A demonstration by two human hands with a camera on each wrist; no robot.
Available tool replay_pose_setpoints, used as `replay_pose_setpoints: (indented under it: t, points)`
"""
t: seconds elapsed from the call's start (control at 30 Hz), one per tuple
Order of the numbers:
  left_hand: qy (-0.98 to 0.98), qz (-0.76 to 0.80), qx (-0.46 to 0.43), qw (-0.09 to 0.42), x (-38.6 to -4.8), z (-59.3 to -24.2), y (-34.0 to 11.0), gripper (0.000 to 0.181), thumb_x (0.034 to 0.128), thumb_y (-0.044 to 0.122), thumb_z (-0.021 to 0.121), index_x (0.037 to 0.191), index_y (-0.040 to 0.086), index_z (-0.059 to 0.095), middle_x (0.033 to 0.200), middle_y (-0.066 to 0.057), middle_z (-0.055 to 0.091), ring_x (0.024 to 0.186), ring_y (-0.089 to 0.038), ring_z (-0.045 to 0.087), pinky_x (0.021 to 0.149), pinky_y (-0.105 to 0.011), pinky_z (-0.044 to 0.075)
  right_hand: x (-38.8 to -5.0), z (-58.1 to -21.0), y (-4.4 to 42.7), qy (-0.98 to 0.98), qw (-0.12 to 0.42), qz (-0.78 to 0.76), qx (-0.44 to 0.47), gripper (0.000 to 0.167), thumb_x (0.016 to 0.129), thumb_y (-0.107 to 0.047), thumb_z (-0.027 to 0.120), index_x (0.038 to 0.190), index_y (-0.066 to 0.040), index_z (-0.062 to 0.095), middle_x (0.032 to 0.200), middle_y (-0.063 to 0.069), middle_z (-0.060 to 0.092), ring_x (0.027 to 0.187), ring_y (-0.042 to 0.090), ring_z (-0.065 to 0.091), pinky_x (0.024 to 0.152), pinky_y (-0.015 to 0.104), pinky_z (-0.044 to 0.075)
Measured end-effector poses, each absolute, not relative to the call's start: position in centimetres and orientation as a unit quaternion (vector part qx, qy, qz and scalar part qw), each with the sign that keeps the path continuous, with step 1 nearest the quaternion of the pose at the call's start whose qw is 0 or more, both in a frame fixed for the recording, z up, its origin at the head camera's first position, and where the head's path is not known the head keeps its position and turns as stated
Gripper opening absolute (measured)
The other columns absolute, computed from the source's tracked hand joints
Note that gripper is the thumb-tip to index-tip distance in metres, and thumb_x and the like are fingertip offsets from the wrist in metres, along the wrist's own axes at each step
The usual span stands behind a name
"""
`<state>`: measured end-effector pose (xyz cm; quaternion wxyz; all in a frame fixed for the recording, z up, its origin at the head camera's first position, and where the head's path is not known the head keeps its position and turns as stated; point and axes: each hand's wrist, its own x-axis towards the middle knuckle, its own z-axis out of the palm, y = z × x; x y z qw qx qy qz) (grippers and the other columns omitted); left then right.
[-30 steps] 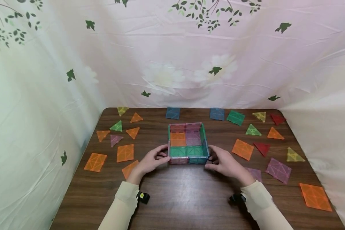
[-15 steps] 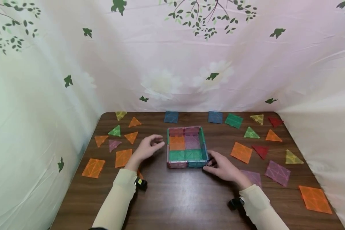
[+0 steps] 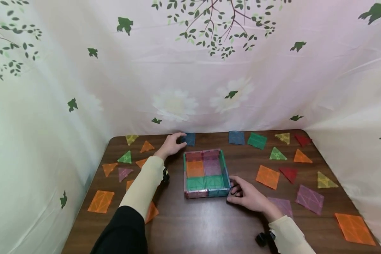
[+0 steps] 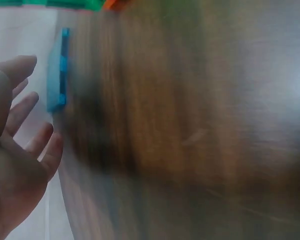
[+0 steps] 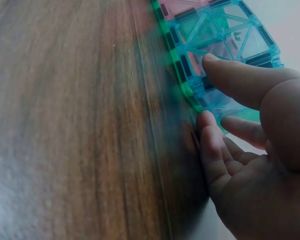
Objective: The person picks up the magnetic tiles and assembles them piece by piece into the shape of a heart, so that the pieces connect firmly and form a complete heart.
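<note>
A low open box of see-through tiles stands mid-table, with green, orange and purple squares as its floor. At its front right corner is my right hand; in the right wrist view the thumb and fingertips of that hand lie against the blue side tiles. Up at the table's back edge, my left hand has its fingers spread beside a flat blue square. In the left wrist view, a small gap shows between the left hand's fingers and the blue square.
Orange squares and several small triangles lie at the left, some partly under the left sleeve. A second blue square and a green square lie at the back. More squares and triangles are spread over the right side. A patterned curtain surrounds the table.
My left hand has let go of the box's left side and moved away to the back edge, beside the blue square. My right hand has stayed at the box's front right corner.
</note>
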<state>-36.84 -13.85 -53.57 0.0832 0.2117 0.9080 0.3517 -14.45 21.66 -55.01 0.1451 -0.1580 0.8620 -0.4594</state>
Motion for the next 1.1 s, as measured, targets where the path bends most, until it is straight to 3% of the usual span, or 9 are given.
replay_pose_setpoints:
  t: [0.07,0.17,0.3,0.47,0.67,0.83,0.97,1.1]
  points:
    - [0.915,0.319,0.227,0.1,-37.0,-54.2,-13.6,0.049,0.1072,0.022,0.063,0.153,0.007,0.053,0.159,-0.014,0.05,0.148,-0.035,0.042,0.124,-0.055,0.027,-13.9,-55.3,21.8,0.859,0.156,-0.462,-0.155,0.074,0.092,-0.023,0.084,0.152,-0.006,0.046,0.117,0.005,0.062,0.1,0.018,0.062,0.082,0.027,0.056]
    - [0.93,0.257,0.235,0.118,-36.8,-55.0,-13.5,0.052,0.1076,0.026,0.062,0.156,0.009,0.051,0.163,-0.013,0.044,0.152,-0.035,0.036,0.124,-0.06,0.023,-13.3,-55.7,22.1,0.856,0.167,-0.465,-0.155,0.076,0.091,-0.022,0.085,0.152,-0.002,0.044,0.118,0.007,0.06,0.1,0.017,0.061,0.081,0.027,0.056]
    - [0.945,0.202,0.229,0.114,-36.3,-55.1,-13.7,0.054,0.1006,0.036,0.073,0.148,0.013,0.061,0.158,-0.012,0.05,0.147,-0.036,0.043,0.118,-0.059,0.036,-13.1,-56.1,22.2,0.857,0.163,-0.462,-0.158,0.077,0.09,-0.021,0.086,0.152,-0.002,0.045,0.117,0.006,0.061,0.098,0.015,0.061,0.081,0.027,0.055]
    - [0.945,0.209,0.233,0.09,-35.8,-54.4,-14.5,0.057,0.0896,0.037,0.086,0.134,0.005,0.069,0.14,-0.015,0.064,0.133,-0.034,0.056,0.113,-0.049,0.044,-13.5,-56.0,22.2,0.866,0.142,-0.448,-0.171,0.077,0.088,-0.02,0.087,0.151,-0.003,0.046,0.114,0.004,0.061,0.095,0.015,0.059,0.079,0.027,0.054]
    - [0.941,0.283,0.175,0.062,-34.2,-53.6,-17.2,0.066,0.0863,0.039,0.088,0.139,0.007,0.064,0.139,-0.013,0.065,0.125,-0.032,0.06,0.107,-0.05,0.049,-13.9,-56.0,22.5,0.873,0.136,-0.432,-0.181,0.083,0.087,-0.024,0.089,0.153,-0.002,0.043,0.117,0.004,0.061,0.097,0.016,0.059,0.081,0.028,0.054]
    - [0.913,0.38,0.149,0.009,-31.1,-50.2,-17.8,0.068,0.0852,0.039,0.089,0.142,0.014,0.062,0.139,-0.008,0.064,0.124,-0.03,0.06,0.103,-0.052,0.051,-14.3,-55.9,23.2,0.873,0.138,-0.43,-0.184,0.086,0.086,-0.024,0.09,0.154,-0.002,0.043,0.119,0.005,0.061,0.098,0.016,0.06,0.083,0.028,0.055]
    - [0.892,0.396,0.217,-0.001,-28.1,-47.6,-15.7,0.069,0.0833,0.039,0.091,0.142,0.018,0.061,0.138,-0.003,0.064,0.123,-0.026,0.061,0.103,-0.052,0.051,-14.4,-56.0,23.4,0.871,0.138,-0.435,-0.184,0.087,0.085,-0.022,0.091,0.154,-0.003,0.043,0.119,0.006,0.061,0.099,0.017,0.061,0.083,0.028,0.055]
    - [0.882,0.366,0.295,0.022,-25.8,-46.9,-13.2,0.073,0.083,0.04,0.091,0.145,0.017,0.059,0.138,0.0,0.064,0.119,-0.019,0.061,0.102,-0.048,0.053,-14.4,-56.2,23.3,0.868,0.141,-0.438,-0.185,0.088,0.084,-0.023,0.091,0.154,-0.003,0.042,0.12,0.006,0.062,0.101,0.018,0.061,0.085,0.028,0.056]
